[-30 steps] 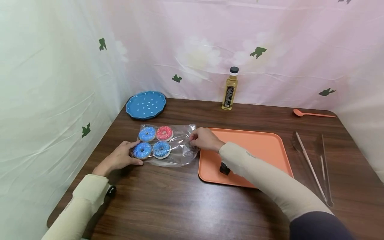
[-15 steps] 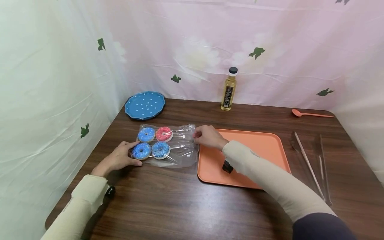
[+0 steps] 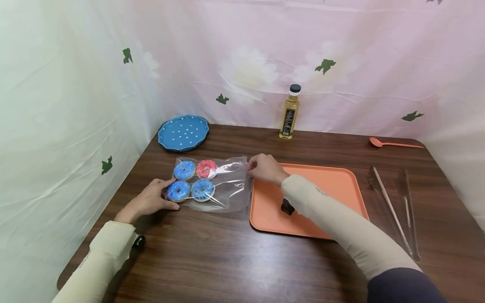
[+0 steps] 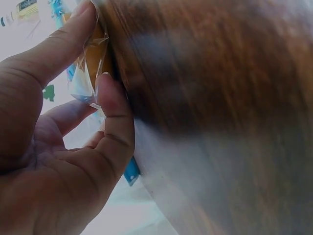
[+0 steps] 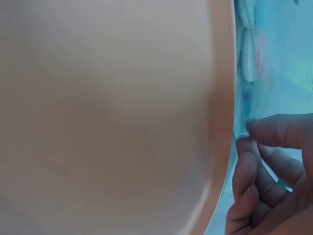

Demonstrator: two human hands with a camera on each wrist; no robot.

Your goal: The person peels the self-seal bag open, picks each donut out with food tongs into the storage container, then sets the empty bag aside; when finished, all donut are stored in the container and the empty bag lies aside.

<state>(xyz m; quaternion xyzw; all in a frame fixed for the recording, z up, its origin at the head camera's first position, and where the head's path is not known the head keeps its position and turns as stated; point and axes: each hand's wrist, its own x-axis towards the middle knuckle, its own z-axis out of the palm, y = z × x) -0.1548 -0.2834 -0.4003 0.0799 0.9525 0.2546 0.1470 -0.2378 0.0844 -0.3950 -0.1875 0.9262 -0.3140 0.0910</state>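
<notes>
A clear plastic bag (image 3: 232, 194) lies flat with several sprinkled donuts in it: a red one (image 3: 206, 169) at the back and blue ones, such as the front-left blue donut (image 3: 179, 191). My left hand (image 3: 149, 198) holds the bag's left end, thumb and fingers around its edge beside that donut. In the left wrist view, crinkled film shows between thumb and fingers. At the bag's far right corner, my right hand (image 3: 267, 169) pinches the film between thumb and forefinger. The right wrist view shows this pinch right beside the rim of the orange tray (image 5: 222, 98).
My right forearm crosses over the orange tray. A blue dotted plate (image 3: 183, 132) stands at the back left, and a bottle of yellow liquid (image 3: 289, 112) near the back wall. To the right lie an orange spoon (image 3: 395, 145) and long tongs (image 3: 390, 204).
My right hand has shifted slightly right and away from me, and the bag's right part now lies flatter and straighter. The left hand keeps its place on the bag.
</notes>
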